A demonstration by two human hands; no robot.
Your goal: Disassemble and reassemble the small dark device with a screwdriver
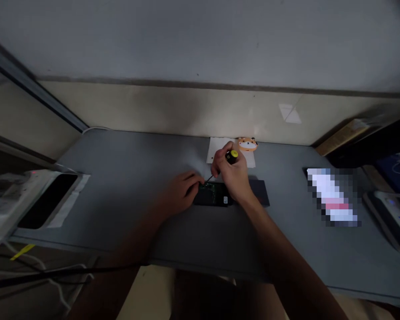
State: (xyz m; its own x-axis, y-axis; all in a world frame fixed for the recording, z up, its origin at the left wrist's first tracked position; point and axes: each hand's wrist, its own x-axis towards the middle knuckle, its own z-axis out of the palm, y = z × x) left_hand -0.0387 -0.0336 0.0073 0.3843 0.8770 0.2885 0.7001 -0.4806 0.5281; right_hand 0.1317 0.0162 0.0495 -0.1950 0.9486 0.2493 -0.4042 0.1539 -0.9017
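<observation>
A screwdriver (232,156) with a black and yellow handle is in my right hand (235,175), fingers closed round it. Its thin shaft slants down to the left, the tip near the upper left corner of an opened phone (216,195). Green circuit board shows in the phone, which lies flat on the desk. My left hand (185,191) grips the phone's left end, fingertips at the upper corner close to the screwdriver tip. A dark flat panel (260,192) lies on the right, partly hidden by my right hand and wrist.
White paper (216,144) and an orange animal-face item (247,144) lie behind my right hand. A black phone (48,202) rests at the far left of the grey desk (120,155). On the right are a blurred-out screen (331,198) and a power strip (395,218).
</observation>
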